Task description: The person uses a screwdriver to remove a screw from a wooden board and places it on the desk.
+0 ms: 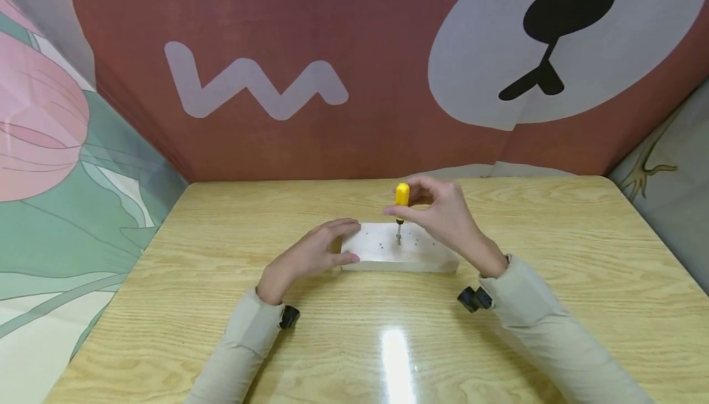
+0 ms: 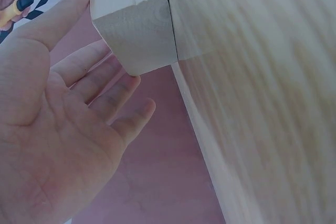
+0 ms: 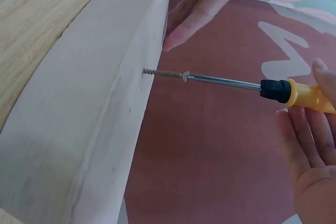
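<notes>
A pale wooden block (image 1: 399, 265) lies lengthwise on the table, several small holes in its top. My left hand (image 1: 316, 250) holds its left end, thumb at the near edge and fingers at the far one. Between thumb and fingers, my right hand (image 1: 445, 216) grips a screwdriver (image 1: 402, 194) with a yellow handle and black collar, upright over the block. In the right wrist view, the tip of its metal shaft (image 3: 226, 81) meets the head of a screw (image 3: 167, 73). The screw's point is at a hole in the block, and most of its thread shows.
The wood-grain table (image 1: 221, 324) extends around the block on all sides. Behind it hangs a reddish-brown printed cloth (image 1: 310, 145), with more printed cloth at both sides. Small black cameras (image 1: 474, 299) sit at both wrists.
</notes>
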The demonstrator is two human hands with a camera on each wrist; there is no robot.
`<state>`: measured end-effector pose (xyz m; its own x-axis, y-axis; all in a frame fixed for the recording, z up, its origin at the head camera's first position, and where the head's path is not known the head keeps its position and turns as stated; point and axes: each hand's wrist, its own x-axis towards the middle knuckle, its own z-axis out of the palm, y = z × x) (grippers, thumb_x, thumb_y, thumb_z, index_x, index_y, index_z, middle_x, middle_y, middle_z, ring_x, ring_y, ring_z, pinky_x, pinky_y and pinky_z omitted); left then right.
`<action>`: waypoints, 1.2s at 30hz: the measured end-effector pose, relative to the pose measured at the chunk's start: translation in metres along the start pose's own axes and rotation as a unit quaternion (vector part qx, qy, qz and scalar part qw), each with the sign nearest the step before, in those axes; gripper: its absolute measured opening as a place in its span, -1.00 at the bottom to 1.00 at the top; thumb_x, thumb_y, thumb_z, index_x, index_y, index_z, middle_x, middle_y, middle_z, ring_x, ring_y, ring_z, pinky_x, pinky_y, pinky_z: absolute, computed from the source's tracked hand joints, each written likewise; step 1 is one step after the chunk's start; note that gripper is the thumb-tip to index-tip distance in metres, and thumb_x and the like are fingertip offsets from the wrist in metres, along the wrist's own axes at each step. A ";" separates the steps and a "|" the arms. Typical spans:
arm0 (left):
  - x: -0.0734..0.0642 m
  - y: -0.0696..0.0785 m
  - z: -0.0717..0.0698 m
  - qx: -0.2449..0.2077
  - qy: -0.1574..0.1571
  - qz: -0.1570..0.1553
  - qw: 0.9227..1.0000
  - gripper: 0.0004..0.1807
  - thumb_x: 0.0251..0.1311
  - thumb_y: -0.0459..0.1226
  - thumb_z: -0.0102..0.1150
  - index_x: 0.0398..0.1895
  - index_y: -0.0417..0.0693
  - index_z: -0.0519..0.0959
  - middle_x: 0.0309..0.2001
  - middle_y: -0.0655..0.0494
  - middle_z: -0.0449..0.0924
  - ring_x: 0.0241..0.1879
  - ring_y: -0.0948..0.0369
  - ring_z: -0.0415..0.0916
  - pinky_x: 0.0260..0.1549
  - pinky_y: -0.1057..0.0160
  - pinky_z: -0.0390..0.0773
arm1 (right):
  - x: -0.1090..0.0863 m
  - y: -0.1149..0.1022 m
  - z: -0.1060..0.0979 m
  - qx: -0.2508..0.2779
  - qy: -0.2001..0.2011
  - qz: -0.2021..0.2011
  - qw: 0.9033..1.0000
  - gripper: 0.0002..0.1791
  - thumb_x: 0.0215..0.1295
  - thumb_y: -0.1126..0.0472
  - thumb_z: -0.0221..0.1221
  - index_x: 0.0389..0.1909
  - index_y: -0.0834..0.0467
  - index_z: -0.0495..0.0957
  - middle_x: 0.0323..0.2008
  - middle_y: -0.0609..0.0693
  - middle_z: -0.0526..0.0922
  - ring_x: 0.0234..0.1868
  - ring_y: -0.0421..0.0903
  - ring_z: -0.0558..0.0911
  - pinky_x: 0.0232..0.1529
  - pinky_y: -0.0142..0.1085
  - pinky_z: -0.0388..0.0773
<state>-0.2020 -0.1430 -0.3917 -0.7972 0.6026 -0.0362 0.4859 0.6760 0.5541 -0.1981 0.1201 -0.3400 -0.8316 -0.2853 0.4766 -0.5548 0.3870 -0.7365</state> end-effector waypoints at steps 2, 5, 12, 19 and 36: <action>0.000 0.000 0.000 -0.001 -0.001 0.000 1.000 -0.27 0.27 -0.05 0.29 0.43 -0.14 0.33 0.48 -0.05 0.27 0.50 0.01 0.17 0.50 0.00 0.19 | 0.000 -0.001 -0.001 -0.003 0.003 0.000 1.000 -0.66 0.01 0.27 0.50 -0.18 0.21 0.64 -0.35 0.03 0.76 -0.40 -0.20 0.73 -0.34 -0.42 0.70; 0.000 0.001 0.000 -0.004 -0.002 -0.001 1.000 -0.27 0.27 -0.06 0.29 0.44 -0.14 0.33 0.48 -0.04 0.26 0.50 0.02 0.16 0.50 0.01 0.18 | 0.001 -0.002 -0.002 -0.005 -0.005 0.003 1.000 -0.67 0.04 0.29 0.47 -0.15 0.19 0.63 -0.34 0.04 0.78 -0.38 -0.17 0.74 -0.32 -0.40 0.71; 0.000 0.001 -0.001 -0.008 -0.002 0.000 1.000 -0.28 0.27 -0.06 0.29 0.43 -0.13 0.33 0.48 -0.05 0.26 0.50 0.02 0.16 0.50 0.01 0.19 | 0.002 -0.002 -0.001 -0.016 -0.020 -0.001 1.000 -0.73 0.22 0.27 0.36 -0.06 0.20 0.64 -0.24 0.06 0.78 -0.28 -0.09 0.77 -0.24 -0.39 0.72; 0.000 -0.001 -0.001 -0.007 -0.004 0.013 1.000 -0.31 0.28 -0.06 0.28 0.43 -0.08 0.35 0.48 -0.07 0.27 0.50 0.02 0.16 0.50 -0.01 0.20 | 0.002 0.000 0.002 -0.012 0.003 -0.037 0.999 -0.73 0.06 0.27 0.47 -0.20 0.18 0.67 -0.33 -0.02 0.72 -0.38 -0.19 0.67 -0.26 -0.49 0.68; -0.001 0.002 -0.001 0.015 -0.006 0.012 1.000 -0.32 0.30 -0.07 0.27 0.43 -0.08 0.35 0.49 -0.11 0.24 0.50 -0.03 0.17 0.49 -0.05 0.19 | -0.001 0.000 -0.001 -0.009 0.014 -0.002 1.000 -0.70 0.13 0.23 0.43 -0.11 0.18 0.69 -0.24 0.04 0.80 -0.36 -0.14 0.77 -0.35 -0.41 0.71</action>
<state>-0.2005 -0.1426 -0.3898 -0.7801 0.6247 -0.0335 0.5164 0.6733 0.5291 -0.1976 0.1215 -0.3401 -0.8298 -0.2619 0.4928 -0.5581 0.4023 -0.7258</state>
